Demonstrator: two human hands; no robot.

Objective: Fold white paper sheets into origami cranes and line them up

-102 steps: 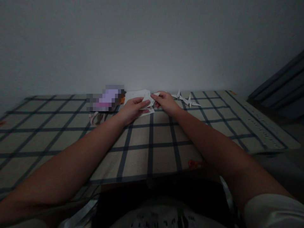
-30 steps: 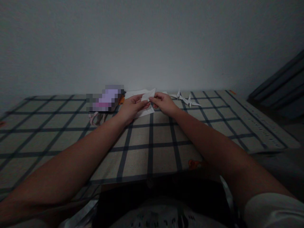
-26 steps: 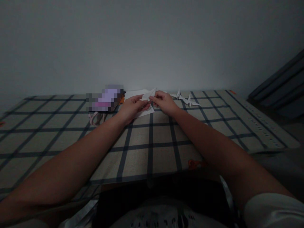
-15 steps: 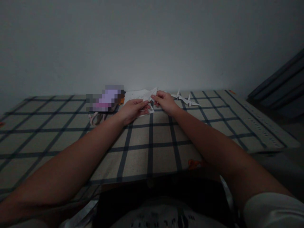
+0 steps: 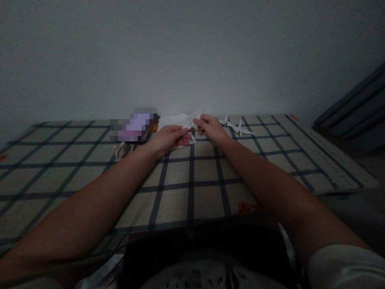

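Between my two hands is a folded piece of white paper [image 5: 194, 117], with a pointed tip sticking up. My left hand [image 5: 169, 139] pinches its lower left part between thumb and fingers. My right hand [image 5: 209, 127] grips its right edge, thumb on top. Behind and below my left hand lies a white sheet of paper [image 5: 171, 120] with faint print, partly covered by the hand. Just right of my right hand rest folded paper cranes [image 5: 240, 128], white and touching or close together.
A phone with a lit, blurred screen [image 5: 136, 126] leans left of the paper, a pale cord [image 5: 122, 150] beside it. A checked cloth [image 5: 177, 200] covers the table, which meets a grey wall [image 5: 192, 56]. An orange thing [image 5: 248, 207] lies at the front edge.
The folded paper has tilted slightly, its tip shifting a little right and up. Both hands keep hold of it and have barely moved.
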